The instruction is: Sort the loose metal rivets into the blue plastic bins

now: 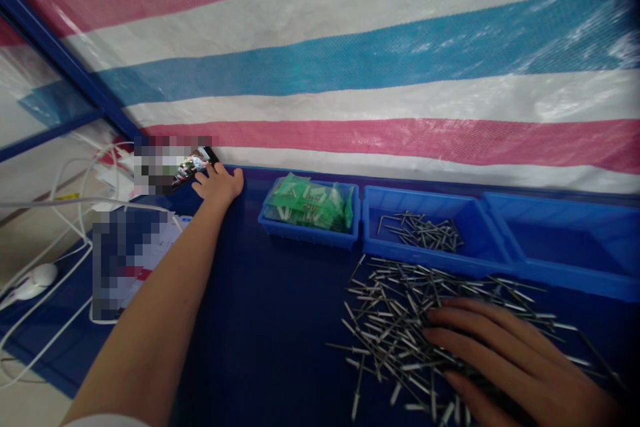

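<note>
My left hand [219, 183] reaches far out to the back left of the dark blue table [260, 333] and holds a phone [194, 165] leaning near the striped tarp; its fingers curl on the phone's edge. My right hand [505, 357] lies flat with fingers spread on a loose heap of metal rivets [395, 307] at the front right.
Three blue bins stand along the back: one [310, 230] with green packets [309, 203], one [425, 250] holding a few rivets, one [570, 247] on the right. White cables [65, 267], a white mouse-like object [37, 278] and papers lie at left. A striped tarp [350, 60] forms the wall.
</note>
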Demonstrator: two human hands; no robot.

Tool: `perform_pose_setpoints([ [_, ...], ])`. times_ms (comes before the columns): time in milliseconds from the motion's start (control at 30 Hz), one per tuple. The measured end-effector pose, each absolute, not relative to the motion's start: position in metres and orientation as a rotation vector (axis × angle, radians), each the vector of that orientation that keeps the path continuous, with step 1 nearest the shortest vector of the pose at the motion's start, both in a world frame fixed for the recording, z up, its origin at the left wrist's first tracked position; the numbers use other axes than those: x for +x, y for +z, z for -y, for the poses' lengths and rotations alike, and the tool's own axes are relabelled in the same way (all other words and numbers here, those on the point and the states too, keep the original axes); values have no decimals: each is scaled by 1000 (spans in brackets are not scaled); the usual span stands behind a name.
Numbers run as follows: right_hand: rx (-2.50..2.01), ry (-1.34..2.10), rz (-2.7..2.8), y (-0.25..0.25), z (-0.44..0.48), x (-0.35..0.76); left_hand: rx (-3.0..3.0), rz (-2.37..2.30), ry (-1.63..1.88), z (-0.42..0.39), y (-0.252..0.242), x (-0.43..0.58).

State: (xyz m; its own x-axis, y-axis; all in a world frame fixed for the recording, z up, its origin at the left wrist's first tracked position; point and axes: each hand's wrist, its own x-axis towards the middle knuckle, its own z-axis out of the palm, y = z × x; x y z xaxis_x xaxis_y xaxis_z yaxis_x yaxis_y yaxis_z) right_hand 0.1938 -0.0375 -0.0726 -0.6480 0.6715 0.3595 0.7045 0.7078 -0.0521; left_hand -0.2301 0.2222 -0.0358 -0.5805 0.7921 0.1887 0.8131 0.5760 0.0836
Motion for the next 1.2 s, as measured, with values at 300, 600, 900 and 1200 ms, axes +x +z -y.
perform_pose_setpoints([
  [300,-1070,-89,2531,-73,36,193,-1373,2653,-253,-217,-35,-226],
  [600,-1036,-99,2518,-73,36,193,-1351,2620,-270,-212,-34,-224],
  [900,-1048,25,2451,-71,35,192,-1351,2593,-275,-215,-37,-227],
  [1200,-1037,-19,2469,-72,35,193,-1338,2600,-252,-214,-36,-224],
])
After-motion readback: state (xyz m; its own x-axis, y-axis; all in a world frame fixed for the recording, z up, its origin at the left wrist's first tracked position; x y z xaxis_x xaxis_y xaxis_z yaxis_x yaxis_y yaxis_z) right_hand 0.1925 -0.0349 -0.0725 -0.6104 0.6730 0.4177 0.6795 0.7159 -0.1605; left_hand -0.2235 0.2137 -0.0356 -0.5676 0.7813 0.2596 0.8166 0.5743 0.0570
